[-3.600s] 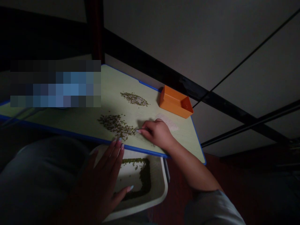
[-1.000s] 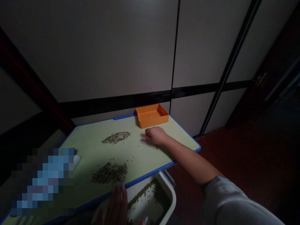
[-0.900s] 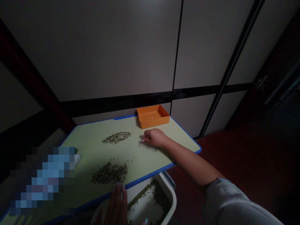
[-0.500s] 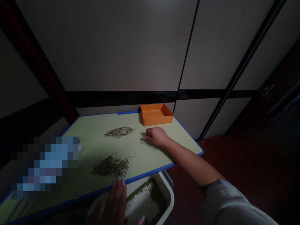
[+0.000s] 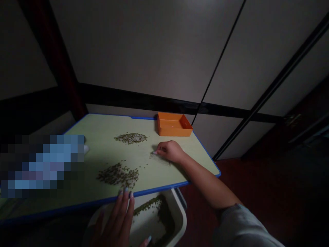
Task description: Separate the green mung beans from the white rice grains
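While the nearer heap (image 5: 118,174) of grains lies on the blue-edged tabletop (image 5: 97,127), from here I see the left hand (image 5: 117,216) spread beside it, gripping nothing visible, its fingers reaching the edge; farther back sits a second, paler heap (image 5: 131,138); below, a white tub (image 5: 180,212) contains more grains (image 5: 167,218); the right hand (image 5: 169,151) curls near stray grains (image 5: 150,155), whether pinching any I cannot tell; behind stands an orange box (image 5: 175,131).

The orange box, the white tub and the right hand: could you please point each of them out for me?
Orange box (image 5: 174,132): head view, on its outer front wall.
White tub (image 5: 147,223): head view, on its bare inside floor.
Right hand (image 5: 171,151): head view, on the back of the hand.
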{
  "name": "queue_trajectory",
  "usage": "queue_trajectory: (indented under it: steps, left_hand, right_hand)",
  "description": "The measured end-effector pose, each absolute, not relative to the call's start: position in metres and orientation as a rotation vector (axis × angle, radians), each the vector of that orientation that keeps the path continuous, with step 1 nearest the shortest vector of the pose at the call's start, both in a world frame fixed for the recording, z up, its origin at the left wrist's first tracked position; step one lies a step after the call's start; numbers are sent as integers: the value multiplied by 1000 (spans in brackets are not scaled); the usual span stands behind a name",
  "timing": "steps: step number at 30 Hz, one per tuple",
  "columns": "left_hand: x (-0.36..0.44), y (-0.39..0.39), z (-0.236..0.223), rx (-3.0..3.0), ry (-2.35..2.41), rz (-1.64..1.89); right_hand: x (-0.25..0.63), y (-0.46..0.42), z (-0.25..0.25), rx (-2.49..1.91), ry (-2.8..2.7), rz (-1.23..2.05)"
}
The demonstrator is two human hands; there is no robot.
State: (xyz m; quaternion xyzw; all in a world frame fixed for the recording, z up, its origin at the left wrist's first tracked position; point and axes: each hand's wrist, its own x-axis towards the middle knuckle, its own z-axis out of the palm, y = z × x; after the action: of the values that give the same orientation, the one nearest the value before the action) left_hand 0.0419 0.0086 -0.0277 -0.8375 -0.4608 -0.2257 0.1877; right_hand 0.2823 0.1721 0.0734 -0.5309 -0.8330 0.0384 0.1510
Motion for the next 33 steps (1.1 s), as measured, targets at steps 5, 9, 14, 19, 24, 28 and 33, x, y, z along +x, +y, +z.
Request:
queue_trajectory:
  steps: [5,9,14,19,24,28,33]
  left_hand:
    - [47,4,-21,-2312,-1307,-688]
    - [48,2,-20,-2308,-1365,-705]
    - [46,6,-29,-2266,-1312,-717]
    - [45,5,-28,-2232,-1266,-706]
    - [49,-2,-13,-2296,-1383,-646]
    - [51,-4,-12,-2309,-1414,-625]
    - [51,-6,-17,-2318,-1440,-646]
  right_hand:
    - [278,165,81,-1263,-2596,98]
    - [271,169,94,-1301,-2667,25]
    - [246,186,94,-1370,-2772,-159]
    - [216,198,84,-1116,-2831,-31]
    - [209,197,75,-818,-2823,124]
    - [215,195,72,-712,-2800,213]
    - [224,194,76,-633,-2805,351]
